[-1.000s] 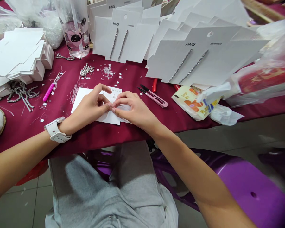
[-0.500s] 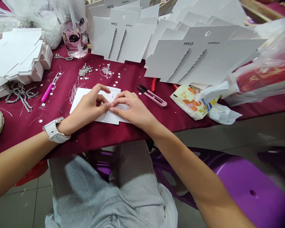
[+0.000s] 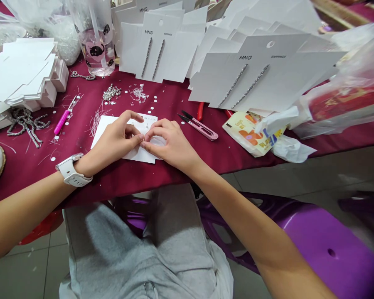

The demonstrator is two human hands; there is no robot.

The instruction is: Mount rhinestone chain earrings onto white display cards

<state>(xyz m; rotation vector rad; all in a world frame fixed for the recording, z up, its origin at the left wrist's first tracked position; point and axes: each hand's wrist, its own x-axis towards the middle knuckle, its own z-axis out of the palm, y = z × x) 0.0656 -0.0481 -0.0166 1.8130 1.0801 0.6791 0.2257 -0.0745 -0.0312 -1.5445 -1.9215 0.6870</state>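
My left hand [image 3: 116, 139], with a white watch on its wrist, is over a white card [image 3: 140, 155] on the dark red tablecloth. Its thumb and finger are pressed together. Fingertips of my right hand [image 3: 171, 143] meet them above the card, pinched in the same way. Whatever lies between the fingertips is too small to make out. Pink thread snips [image 3: 203, 128] lie right of the hands. Thin loose threads [image 3: 96, 122] are by the card's left edge. Behind the card are small silver pieces [image 3: 112, 93] and clear bits [image 3: 139, 93].
Printed earring cards [image 3: 255, 79] stand at the back right, near a cup [image 3: 96, 52]. At left are a stack of white cards [image 3: 18, 70], silver chains [image 3: 28, 122] and a pink tool [image 3: 61, 122]. A yellow wrapper [image 3: 247, 135] lies right, a purple stool [image 3: 327, 245] below.
My right hand has shifted very slightly to the left, its fingertips still against those of my left hand. The whole view has also moved a little.
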